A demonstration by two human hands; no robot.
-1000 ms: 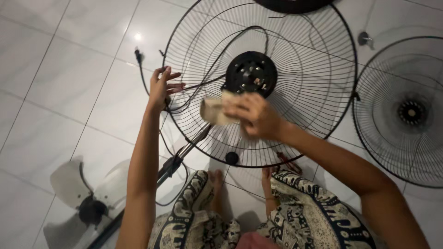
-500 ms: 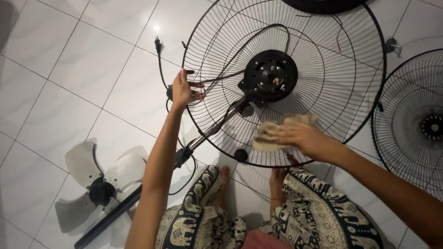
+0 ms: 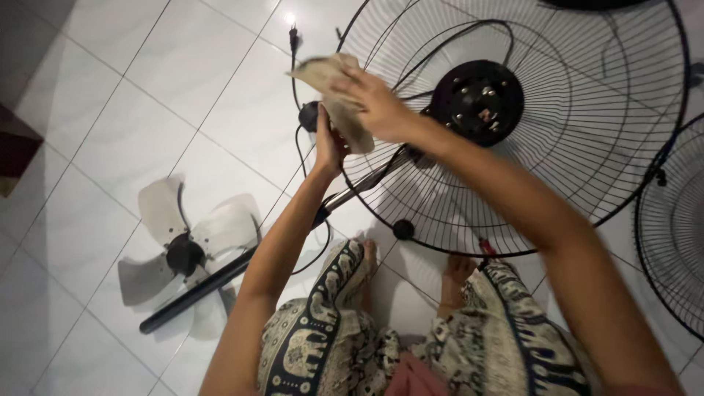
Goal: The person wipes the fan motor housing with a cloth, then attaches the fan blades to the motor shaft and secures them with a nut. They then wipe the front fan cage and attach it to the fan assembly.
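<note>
Fingers of the right hand (image 3: 378, 106) clamp a beige cloth (image 3: 334, 95) against the left rim of the black fan grille (image 3: 557, 139) propped above the floor, while the left hand (image 3: 326, 150), closed on that rim, steadies it.

The fan guard (image 3: 557, 147) fills the upper right of the frame, lying on the tiled floor (image 3: 110, 95), with the motor hub (image 3: 478, 101) at its middle. The right hand (image 3: 378, 103) sits at the guard's left rim, holding a cloth (image 3: 334, 88) against the wires; the left hand (image 3: 328, 147) is just below it, partly behind the cloth. A power cord (image 3: 297, 88) runs along the guard's left (its plug toward the top). The fan blade (image 3: 183, 246) lies at lower left, a pole (image 3: 198, 290) beside it. A second guard (image 3: 671, 227) lies at the right edge.
</note>
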